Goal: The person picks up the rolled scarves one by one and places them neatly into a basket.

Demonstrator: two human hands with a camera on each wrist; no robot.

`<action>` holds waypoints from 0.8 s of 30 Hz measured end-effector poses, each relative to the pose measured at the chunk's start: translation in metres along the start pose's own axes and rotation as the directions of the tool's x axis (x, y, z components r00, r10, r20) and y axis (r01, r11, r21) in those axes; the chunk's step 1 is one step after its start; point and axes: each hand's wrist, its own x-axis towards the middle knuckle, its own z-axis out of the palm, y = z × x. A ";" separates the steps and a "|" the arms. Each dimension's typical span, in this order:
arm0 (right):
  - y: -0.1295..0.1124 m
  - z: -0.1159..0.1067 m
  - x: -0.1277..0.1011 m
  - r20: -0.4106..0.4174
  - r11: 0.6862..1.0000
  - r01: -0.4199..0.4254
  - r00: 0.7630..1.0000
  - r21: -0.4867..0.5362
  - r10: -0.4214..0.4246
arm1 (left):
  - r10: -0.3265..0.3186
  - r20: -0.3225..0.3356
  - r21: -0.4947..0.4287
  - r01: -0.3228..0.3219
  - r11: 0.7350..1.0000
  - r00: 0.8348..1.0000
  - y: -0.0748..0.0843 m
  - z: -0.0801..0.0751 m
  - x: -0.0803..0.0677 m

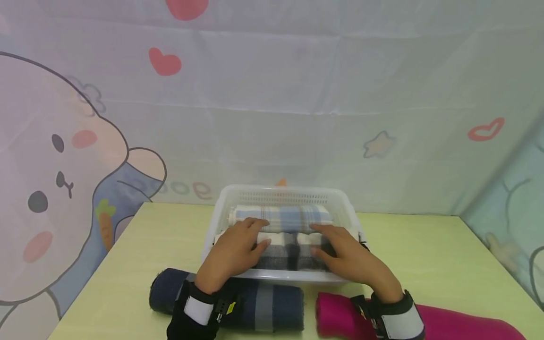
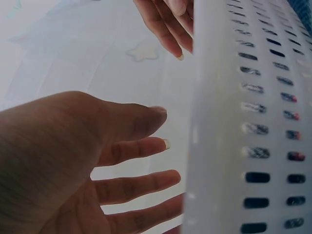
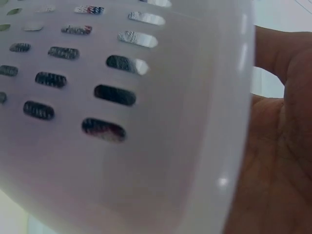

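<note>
A white plastic basket (image 1: 293, 275) with slotted walls stands on the table and holds rolled cloths. At its back lies a white roll with blue plaid (image 1: 291, 215); in front of that is a grey, black and white checked roll (image 1: 278, 257). Over the left part of the checked roll reaches my left hand (image 1: 238, 245), fingers extended and spread. My right hand (image 1: 346, 250) is over its right end, fingers also extended. Whether either hand touches the cloth cannot be told. From low down, the left wrist view shows the slotted basket wall (image 2: 219, 117) beside the loosely spread fingers.
Before the basket lies a dark blue roll with a grey stripe (image 1: 278, 307), partly behind my left wrist. A magenta roll (image 1: 463, 323) lies at the front right, under my right wrist. The pale yellow table (image 1: 403, 245) ends at a printed curtain (image 1: 276, 94).
</note>
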 end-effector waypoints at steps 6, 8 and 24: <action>-0.004 -0.002 -0.005 0.000 1.000 0.007 1.000 -0.015 -0.007 | -0.020 0.030 0.006 0.019 1.000 0.999 0.002 -0.003 -0.002; -0.006 -0.003 -0.008 0.003 1.000 0.007 1.000 -0.017 -0.007 | -0.022 0.042 0.000 0.022 1.000 0.999 0.004 -0.004 -0.003; -0.017 -0.006 -0.018 -0.029 0.996 0.057 0.998 -0.072 -0.059 | 0.007 0.058 0.012 -0.008 1.000 0.998 0.018 -0.012 -0.009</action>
